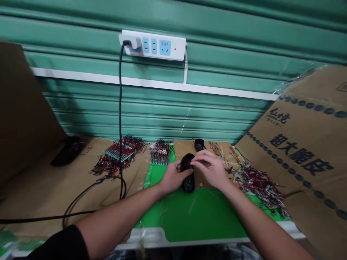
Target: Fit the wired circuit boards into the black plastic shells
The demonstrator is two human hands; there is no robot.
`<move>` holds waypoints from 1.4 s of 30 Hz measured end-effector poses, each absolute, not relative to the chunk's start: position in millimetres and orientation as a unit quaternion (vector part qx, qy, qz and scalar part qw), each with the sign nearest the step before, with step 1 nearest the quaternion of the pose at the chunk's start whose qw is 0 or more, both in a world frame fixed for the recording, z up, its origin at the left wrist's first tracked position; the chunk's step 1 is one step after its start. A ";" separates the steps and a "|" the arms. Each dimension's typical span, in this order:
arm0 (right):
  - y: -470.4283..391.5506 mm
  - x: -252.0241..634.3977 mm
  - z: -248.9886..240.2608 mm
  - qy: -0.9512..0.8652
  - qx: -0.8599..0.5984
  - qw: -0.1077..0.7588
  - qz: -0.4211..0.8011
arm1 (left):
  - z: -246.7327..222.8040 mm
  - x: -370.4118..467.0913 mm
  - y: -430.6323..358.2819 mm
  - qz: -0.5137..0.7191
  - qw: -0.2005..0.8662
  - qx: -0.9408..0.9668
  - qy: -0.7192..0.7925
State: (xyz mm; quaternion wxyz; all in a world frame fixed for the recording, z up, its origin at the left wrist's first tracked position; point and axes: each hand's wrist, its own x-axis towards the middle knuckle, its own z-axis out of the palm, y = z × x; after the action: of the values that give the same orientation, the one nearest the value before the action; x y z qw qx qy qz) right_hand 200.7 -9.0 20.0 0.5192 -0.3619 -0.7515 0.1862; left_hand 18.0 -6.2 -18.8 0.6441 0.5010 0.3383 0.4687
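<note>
Over the green work surface (206,213), my left hand (173,176) is wrapped round a long black plastic shell (189,185) with rounded ends. My right hand (210,168) pinches at the shell's upper part, where a bit of red shows by the fingertips. It looks like a thin wire, but I cannot make it out for certain. A similar black shell (199,144) lies just beyond my right hand. On the right a loose heap of red and black wires (260,186) is spread out.
Bundled boards with wires (119,150) and another wired bundle (161,151) lie at the back left. A black curved part (67,151) rests on the cardboard. A black cable (120,108) hangs from the power strip (154,45). Cardboard walls (311,144) flank both sides.
</note>
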 end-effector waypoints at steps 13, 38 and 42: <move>-11.1 196.8 15.4 -0.741 -0.382 0.525 0.171 | -19.5 21.0 -6.5 0.448 0.647 0.520 0.332; -4.5 211.7 14.9 -0.843 -0.364 0.391 0.068 | -15.0 19.1 -2.4 0.493 0.645 0.452 0.369; -12.1 209.9 14.1 -0.856 -0.393 0.312 0.124 | -14.4 19.3 -2.4 0.500 0.659 0.431 0.360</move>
State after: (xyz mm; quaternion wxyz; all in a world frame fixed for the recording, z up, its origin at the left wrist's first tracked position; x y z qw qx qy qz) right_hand 209.9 -12.1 14.1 0.3123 -0.3928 -0.8560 0.1244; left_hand 19.3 -2.4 -14.4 0.6593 0.4312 0.3602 0.4996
